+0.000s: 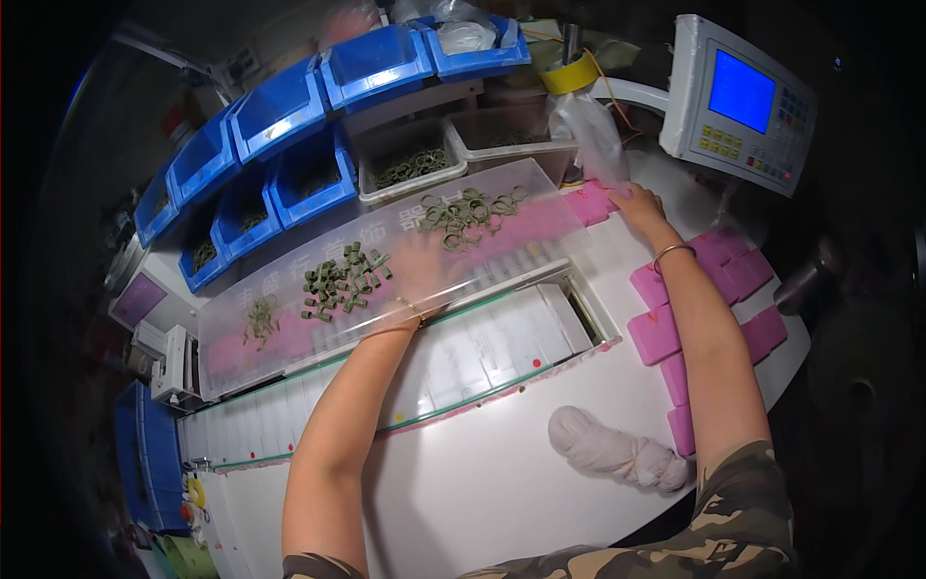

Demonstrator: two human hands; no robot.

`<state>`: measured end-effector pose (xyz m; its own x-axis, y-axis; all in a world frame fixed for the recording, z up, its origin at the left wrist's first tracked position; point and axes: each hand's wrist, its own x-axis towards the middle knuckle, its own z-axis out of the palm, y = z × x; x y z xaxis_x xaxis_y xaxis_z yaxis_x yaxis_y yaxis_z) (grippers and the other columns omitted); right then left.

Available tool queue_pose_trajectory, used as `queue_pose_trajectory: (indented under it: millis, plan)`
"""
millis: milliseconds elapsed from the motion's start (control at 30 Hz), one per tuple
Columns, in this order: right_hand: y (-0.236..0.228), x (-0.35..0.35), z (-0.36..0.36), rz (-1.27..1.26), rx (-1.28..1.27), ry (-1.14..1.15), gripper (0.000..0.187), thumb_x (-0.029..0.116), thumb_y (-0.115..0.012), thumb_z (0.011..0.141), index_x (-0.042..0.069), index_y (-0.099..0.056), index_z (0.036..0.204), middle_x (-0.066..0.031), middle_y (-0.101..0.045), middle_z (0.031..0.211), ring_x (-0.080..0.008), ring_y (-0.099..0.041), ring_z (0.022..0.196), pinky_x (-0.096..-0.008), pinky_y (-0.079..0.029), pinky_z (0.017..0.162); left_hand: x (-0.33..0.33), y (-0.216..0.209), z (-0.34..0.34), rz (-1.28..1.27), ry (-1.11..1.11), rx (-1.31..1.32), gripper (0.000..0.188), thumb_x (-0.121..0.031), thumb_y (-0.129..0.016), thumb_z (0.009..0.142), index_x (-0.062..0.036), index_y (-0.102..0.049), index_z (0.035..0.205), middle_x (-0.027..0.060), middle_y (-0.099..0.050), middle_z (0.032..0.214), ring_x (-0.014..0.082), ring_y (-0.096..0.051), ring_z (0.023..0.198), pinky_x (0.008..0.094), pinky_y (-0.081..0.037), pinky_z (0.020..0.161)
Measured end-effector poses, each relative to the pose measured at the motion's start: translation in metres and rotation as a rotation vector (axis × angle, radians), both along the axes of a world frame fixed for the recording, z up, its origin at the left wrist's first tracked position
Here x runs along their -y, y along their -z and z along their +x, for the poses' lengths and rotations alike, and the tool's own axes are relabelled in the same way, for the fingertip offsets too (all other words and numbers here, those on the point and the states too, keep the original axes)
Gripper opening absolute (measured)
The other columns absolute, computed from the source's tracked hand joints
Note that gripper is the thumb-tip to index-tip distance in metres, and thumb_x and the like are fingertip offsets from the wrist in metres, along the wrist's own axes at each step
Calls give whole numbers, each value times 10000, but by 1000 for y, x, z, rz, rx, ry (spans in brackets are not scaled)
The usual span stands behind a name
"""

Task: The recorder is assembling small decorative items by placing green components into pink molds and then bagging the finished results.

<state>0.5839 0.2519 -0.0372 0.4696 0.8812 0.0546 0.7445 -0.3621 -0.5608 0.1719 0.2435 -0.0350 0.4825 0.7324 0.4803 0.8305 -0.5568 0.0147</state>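
Note:
A clear plastic sheet (pixel 540 224) holds three groups of small green parts: thin pieces (pixel 260 321) at the left, thick short tubes (pixel 340 282) in the middle, and open rings (pixel 471 214) at the right. Between the tubes and the rings, my left hand (pixel 418 265) is over the sheet, its fingers smeared by motion. Beyond the sheet's right end, my right hand (pixel 637 205) has its fingers around the near end of a pink block (pixel 590 203). A clear plastic bag (pixel 590 135) hangs just behind that block.
Blue bins (pixel 376 66) and clear bins (pixel 410 169) of green parts stand at the back. A control panel (pixel 738 106) rises at the right. Several pink blocks (pixel 656 335) lie by my right forearm. A bundled white cloth (pixel 612 449) rests on the white table (pixel 463 502).

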Motion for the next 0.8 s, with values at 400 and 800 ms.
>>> queue_pose_trajectory:
  millis: [400,800]
  plan:
    - [-13,-27,-12,-142,210,146,826,648,-616,784,152,-430,1419,-170,-439,1444,-356,-366,1368,-507,-320,1091,2,-23,36,-29,293,235,639,-438,-767,716,-111,-585,1234,122,-626,1155,335,-570,1094,467,-432,951]
    - [3,-17,70,1,118,72,1007,556,-778,669,-70,-415,1371,-262,-546,1321,-338,-570,1197,-394,-455,1002,63,-34,89,-409,234,165,765,-516,-705,782,-13,-499,1320,232,-562,1242,394,-512,1186,472,-397,1018]
